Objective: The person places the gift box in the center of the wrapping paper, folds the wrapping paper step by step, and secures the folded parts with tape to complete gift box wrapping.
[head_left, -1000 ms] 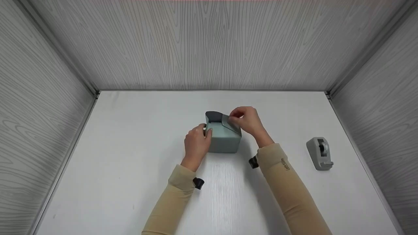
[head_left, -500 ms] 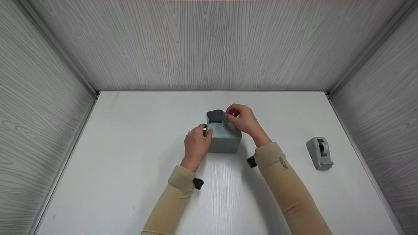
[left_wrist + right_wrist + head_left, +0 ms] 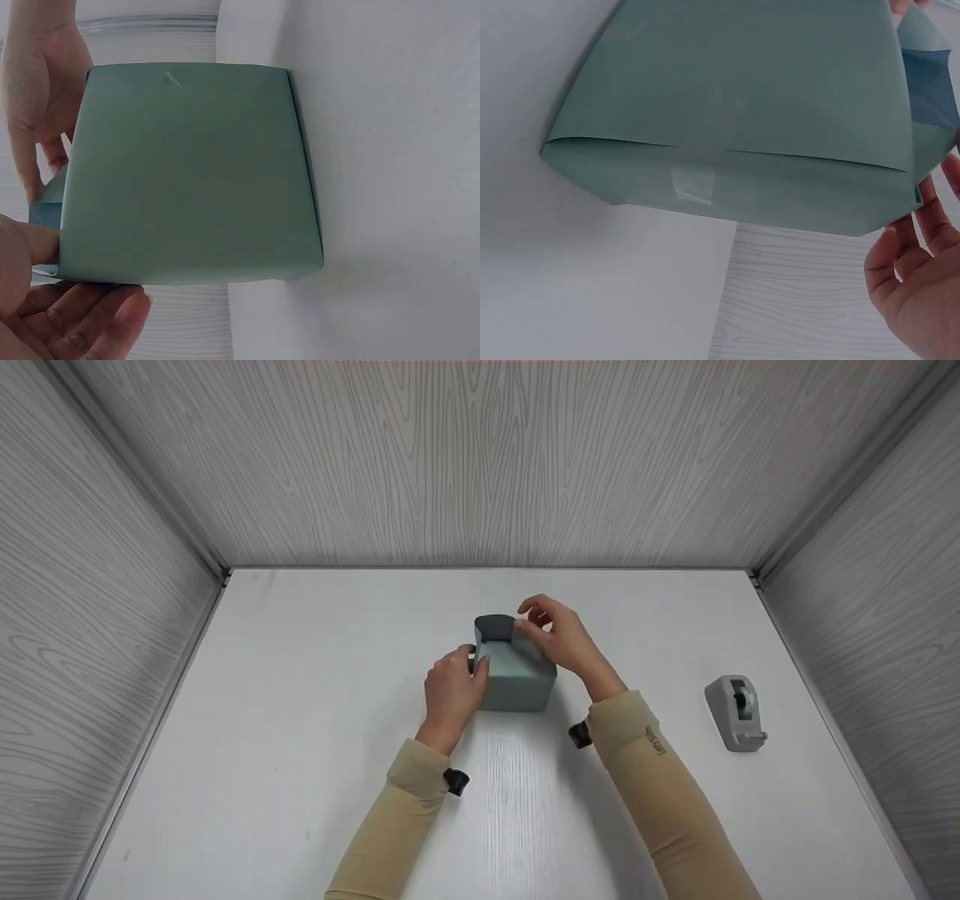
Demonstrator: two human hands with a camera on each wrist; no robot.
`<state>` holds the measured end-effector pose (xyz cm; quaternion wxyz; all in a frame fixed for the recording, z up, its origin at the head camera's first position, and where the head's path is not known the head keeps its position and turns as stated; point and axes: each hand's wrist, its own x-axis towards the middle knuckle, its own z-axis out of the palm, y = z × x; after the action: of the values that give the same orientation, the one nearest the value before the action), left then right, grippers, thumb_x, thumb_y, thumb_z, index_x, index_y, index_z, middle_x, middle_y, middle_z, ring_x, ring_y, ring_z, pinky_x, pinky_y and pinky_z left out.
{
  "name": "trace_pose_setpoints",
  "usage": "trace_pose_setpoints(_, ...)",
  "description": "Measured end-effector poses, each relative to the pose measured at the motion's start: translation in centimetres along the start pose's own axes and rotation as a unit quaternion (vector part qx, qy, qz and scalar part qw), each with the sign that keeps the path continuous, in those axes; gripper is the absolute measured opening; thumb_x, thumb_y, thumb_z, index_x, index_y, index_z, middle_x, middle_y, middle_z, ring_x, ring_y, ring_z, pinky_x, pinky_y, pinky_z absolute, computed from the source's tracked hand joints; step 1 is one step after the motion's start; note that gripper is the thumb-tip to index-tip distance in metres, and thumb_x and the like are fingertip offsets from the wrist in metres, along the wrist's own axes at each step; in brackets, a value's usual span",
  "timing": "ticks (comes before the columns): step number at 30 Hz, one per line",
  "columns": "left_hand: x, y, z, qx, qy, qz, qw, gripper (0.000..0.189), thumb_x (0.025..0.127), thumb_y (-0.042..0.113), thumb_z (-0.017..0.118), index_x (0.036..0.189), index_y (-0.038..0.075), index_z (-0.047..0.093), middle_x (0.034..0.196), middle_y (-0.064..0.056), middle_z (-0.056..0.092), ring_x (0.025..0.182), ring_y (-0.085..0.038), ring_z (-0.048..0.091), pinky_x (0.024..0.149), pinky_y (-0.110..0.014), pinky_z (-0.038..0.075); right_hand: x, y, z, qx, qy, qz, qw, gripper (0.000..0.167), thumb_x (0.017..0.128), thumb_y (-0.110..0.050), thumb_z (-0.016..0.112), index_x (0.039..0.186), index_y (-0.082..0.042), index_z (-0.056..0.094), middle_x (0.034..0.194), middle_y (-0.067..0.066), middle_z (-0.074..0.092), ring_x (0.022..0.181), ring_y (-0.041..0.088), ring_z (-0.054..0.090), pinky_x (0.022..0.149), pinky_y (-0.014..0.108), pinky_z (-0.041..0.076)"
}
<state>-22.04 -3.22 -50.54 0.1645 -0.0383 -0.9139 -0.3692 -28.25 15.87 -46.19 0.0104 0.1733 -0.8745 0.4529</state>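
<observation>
A sage-green paper box (image 3: 514,690) stands on the white table, its end open upward with a darker inside on the rear flap (image 3: 495,628). My left hand (image 3: 452,690) grips the box's left side, thumb over the near edge and fingers along the outside. In the left wrist view, that thumb (image 3: 41,244) lies against the box's edge. My right hand (image 3: 562,637) is at the right flap (image 3: 529,643), its thumb touching the flap's upper edge while the other fingers stand loosely apart from it. Clear tape (image 3: 693,186) crosses a seam on the box in the right wrist view.
A grey tape dispenser (image 3: 735,712) with a roll in it stands to the right on the white table (image 3: 262,720). Wood-grain panels (image 3: 480,465) enclose the table at the back and both sides.
My right hand has moved slightly left and away from me, and its fingers have loosened from the right flap. That flap now stands more upright. My left hand keeps its grip on the box.
</observation>
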Motion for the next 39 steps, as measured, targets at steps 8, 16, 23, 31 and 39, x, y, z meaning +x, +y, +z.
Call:
trace_pose_setpoints(8,0.1,0.0,0.1,-0.004,0.006,0.003,1.0000,0.026,0.094,0.022,0.067,0.106,-0.001,0.071,0.086,-0.009,0.071,0.077,-0.021,0.069,0.066,-0.038,0.054,-3.2,0.2,-0.9,-0.069,0.066,-0.014,0.9953,0.014,0.096,-0.014,0.065,0.106,-0.004,0.068,0.098,0.008,0.063,0.092,0.022,0.059,0.076,0.039,0.046)
trace_pose_setpoints(16,0.0,-0.2,0.1,-0.005,0.012,0.004,0.9999,0.025,0.094,0.021,0.067,0.104,-0.002,0.071,0.084,-0.009,0.070,0.075,-0.020,0.068,0.064,-0.038,0.054,-5.6,0.7,0.4,-0.196,0.039,-0.094,0.9753,0.011,0.093,-0.014,0.070,0.096,-0.006,0.077,0.103,0.007,0.069,0.098,0.024,0.064,0.086,0.040,0.050)
trace_pose_setpoints(23,-0.2,-0.5,0.5,-0.004,0.023,0.010,0.9997,0.026,0.094,0.022,0.066,0.104,-0.002,0.070,0.085,-0.010,0.071,0.075,-0.020,0.069,0.064,-0.037,0.054,-6.6,1.5,1.4,-0.262,0.050,-0.141,0.9536,0.025,0.094,-0.028,0.068,0.112,-0.012,0.076,0.111,0.006,0.066,0.107,0.026,0.059,0.083,0.049,0.047)
trace_pose_setpoints(31,-0.6,-0.6,0.1,-0.030,0.020,0.006,0.9993,0.027,0.096,0.024,0.064,0.105,-0.001,0.070,0.090,-0.011,0.071,0.081,-0.020,0.069,0.071,-0.037,0.055,-7.5,1.9,1.7,-0.279,0.045,-0.124,0.9512,0.036,0.095,-0.038,0.065,0.122,-0.015,0.072,0.122,0.005,0.061,0.120,0.026,0.052,0.090,0.053,0.042)
trace_pose_setpoints(39,-1.3,-0.9,-0.1,-0.066,0.071,0.025,0.9950,0.008,0.088,0.009,0.066,0.090,0.002,0.069,0.083,-0.007,0.066,0.073,-0.017,0.066,0.067,-0.034,0.054,-7.6,2.2,1.9,-0.260,0.046,-0.114,0.9577,0.037,0.095,-0.038,0.065,0.123,-0.016,0.071,0.123,0.004,0.060,0.122,0.025,0.050,0.090,0.053,0.042)
